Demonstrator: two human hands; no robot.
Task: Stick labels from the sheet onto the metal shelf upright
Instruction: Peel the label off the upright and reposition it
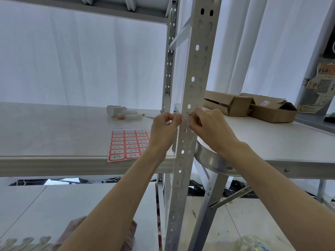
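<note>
A grey perforated metal shelf upright [196, 69] runs top to bottom through the middle of the head view. Both hands meet on it just above shelf level. My left hand [165, 125] has its fingers curled and its thumb pressed against the upright's left edge. My right hand [208, 124] pinches a small white label [189, 115] with black writing against the upright's face. The label sheet [127, 144], red-bordered with handwritten numbers, lies flat on the white shelf board [54, 129] left of my left wrist, at the board's front edge.
Behind the sheet lie white marker pens with orange caps [130, 115] and a curled paper roll [113, 110]. Two open cardboard boxes [250, 106] sit on a table to the right. A round metal stool [213, 160] stands under my right wrist.
</note>
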